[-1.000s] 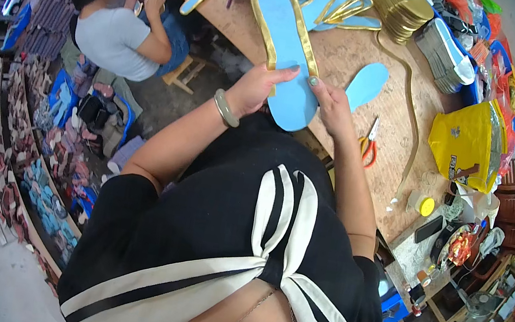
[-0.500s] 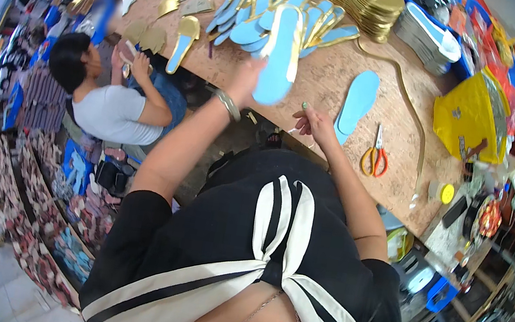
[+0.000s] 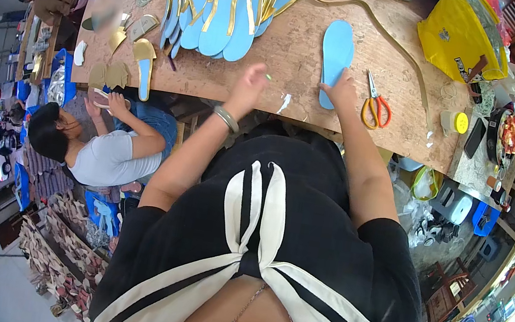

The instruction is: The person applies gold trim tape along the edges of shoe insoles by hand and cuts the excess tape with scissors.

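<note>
Blue insole (image 3: 336, 59) near the worktop's (image 3: 288, 45) front edge now lies under the right hand's (image 3: 343, 88) spread fingers, while the left hand (image 3: 251, 81), half-curled, has released the gold-trimmed sole.

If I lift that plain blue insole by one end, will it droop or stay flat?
The blue insole under the right hand looks thin and flat, so it would probably bend a little and feel light. Lying flat on the wooden table, it should slide when pushed, not roll.
</note>
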`<move>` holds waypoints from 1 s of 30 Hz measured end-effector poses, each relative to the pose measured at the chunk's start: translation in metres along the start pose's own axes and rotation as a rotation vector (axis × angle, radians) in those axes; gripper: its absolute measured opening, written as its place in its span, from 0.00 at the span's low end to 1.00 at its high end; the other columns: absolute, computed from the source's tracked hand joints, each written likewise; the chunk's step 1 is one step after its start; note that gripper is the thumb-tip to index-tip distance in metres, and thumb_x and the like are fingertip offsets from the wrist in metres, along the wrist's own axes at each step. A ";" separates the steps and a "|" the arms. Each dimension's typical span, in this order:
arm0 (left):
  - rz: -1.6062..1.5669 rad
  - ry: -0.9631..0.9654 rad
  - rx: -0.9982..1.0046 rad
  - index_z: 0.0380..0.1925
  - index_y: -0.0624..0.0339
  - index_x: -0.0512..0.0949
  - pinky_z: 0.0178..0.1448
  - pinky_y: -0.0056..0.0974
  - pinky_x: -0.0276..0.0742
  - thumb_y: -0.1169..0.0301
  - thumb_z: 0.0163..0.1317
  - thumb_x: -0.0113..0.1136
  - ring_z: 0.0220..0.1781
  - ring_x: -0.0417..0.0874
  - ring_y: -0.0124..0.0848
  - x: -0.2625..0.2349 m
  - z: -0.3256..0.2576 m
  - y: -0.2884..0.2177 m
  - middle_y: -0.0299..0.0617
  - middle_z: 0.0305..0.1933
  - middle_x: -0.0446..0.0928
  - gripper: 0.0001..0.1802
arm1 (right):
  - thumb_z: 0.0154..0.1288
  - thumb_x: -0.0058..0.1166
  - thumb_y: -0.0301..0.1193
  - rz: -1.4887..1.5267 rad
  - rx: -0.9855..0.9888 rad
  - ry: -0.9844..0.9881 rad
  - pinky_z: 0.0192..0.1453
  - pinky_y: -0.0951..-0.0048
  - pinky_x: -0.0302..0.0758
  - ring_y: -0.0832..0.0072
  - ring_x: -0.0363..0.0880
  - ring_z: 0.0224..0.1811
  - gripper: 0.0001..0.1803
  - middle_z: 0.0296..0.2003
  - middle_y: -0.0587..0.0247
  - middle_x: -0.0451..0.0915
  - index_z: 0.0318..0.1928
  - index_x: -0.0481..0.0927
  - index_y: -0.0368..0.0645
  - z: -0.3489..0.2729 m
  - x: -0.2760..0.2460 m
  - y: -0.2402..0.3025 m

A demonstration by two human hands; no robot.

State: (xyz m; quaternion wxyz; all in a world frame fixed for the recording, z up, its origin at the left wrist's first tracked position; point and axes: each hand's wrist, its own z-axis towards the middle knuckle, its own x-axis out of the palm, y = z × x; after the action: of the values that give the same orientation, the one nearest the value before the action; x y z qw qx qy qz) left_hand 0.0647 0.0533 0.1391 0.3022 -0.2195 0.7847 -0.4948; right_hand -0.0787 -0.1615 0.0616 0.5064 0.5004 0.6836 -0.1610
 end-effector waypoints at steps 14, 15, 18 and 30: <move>-0.074 0.445 -0.133 0.58 0.65 0.58 0.43 0.30 0.76 0.68 0.59 0.56 0.42 0.80 0.32 0.062 0.003 -0.008 0.45 0.47 0.74 0.29 | 0.54 0.58 0.42 0.643 -0.332 0.073 0.26 0.72 0.76 0.67 0.81 0.24 0.43 0.32 0.43 0.79 0.66 0.55 0.41 -0.023 -0.006 0.041; -0.044 0.455 -0.160 0.59 0.62 0.58 0.39 0.29 0.77 0.71 0.61 0.53 0.40 0.81 0.30 0.054 0.002 0.001 0.44 0.47 0.73 0.27 | 0.56 0.57 0.40 0.738 -0.284 0.231 0.25 0.73 0.76 0.69 0.81 0.23 0.41 0.31 0.45 0.79 0.66 0.55 0.41 -0.029 -0.016 0.042; -0.082 0.431 -0.302 0.59 0.59 0.60 0.40 0.31 0.80 0.75 0.64 0.47 0.41 0.82 0.32 0.042 -0.005 0.005 0.42 0.44 0.75 0.22 | 0.60 0.53 0.37 0.894 -0.181 0.404 0.25 0.74 0.77 0.72 0.80 0.22 0.34 0.27 0.53 0.78 0.65 0.59 0.44 -0.037 -0.035 0.026; 0.236 -0.109 -0.210 0.62 0.65 0.56 0.61 0.45 0.66 0.65 0.59 0.57 0.60 0.69 0.48 -0.001 -0.029 0.127 0.57 0.59 0.66 0.34 | 0.56 0.54 0.54 -0.028 -0.281 -0.081 0.55 0.59 0.71 0.55 0.71 0.53 0.27 0.54 0.52 0.71 0.53 0.76 0.56 0.042 -0.068 -0.062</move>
State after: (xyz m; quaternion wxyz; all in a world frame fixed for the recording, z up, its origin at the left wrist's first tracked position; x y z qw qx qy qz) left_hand 0.0391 0.1251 0.0338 0.3756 -0.1827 0.8348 -0.3587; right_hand -0.1098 -0.2551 0.0839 0.5964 0.4082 0.6851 -0.0910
